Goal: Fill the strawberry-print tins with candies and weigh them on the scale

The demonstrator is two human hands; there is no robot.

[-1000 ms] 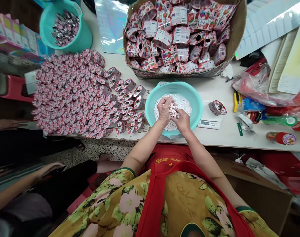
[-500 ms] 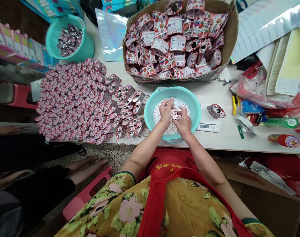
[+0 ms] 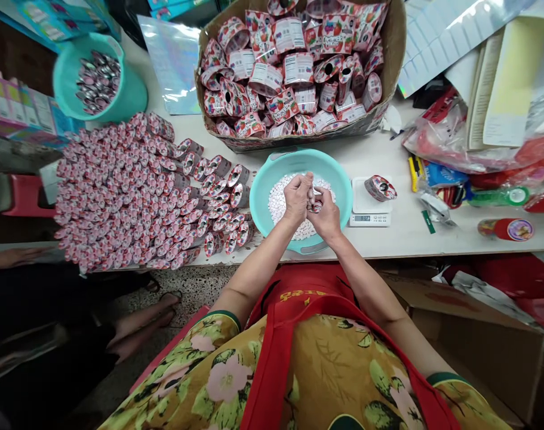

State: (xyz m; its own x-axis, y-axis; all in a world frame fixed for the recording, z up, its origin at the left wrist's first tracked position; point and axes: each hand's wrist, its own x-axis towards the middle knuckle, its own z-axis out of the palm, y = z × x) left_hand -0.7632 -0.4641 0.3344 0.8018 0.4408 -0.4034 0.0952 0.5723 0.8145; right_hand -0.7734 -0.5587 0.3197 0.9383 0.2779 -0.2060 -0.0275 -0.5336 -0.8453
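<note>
So the left hand point(image 3: 297, 196) had closed in on the right hand point(image 3: 324, 215) since half a second earlier: the pale bits that showed between them then were mostly covered now. The view had swung too, so everything on the tabletop point(image 3: 406, 242) sat further left.

Left fingers were bunched together, but I couldn't tell what, if anything, they pinched. Right fingers were curled around a small printed pack point(image 3: 317, 206), mostly hidden by the hand. Both hands were over the teal basin point(image 3: 259, 197), right above the white candies point(image 3: 278, 200), which made sense to me: any stray piece would drop straight back in.

The scale point(image 3: 369, 220) stood just beside the basin with its readout toward the person, easy to glance at I guess. Another pack point(image 3: 381, 187) seemed to sit on its plate, near the right edge. Left of the basin, loose packs point(image 3: 238, 174) stood on end beside a dense cluster of packs point(image 3: 119, 197), probably bunched to save room. The carton point(image 3: 236, 143) of more packs was behind the basin, I'd say within reach.
</note>
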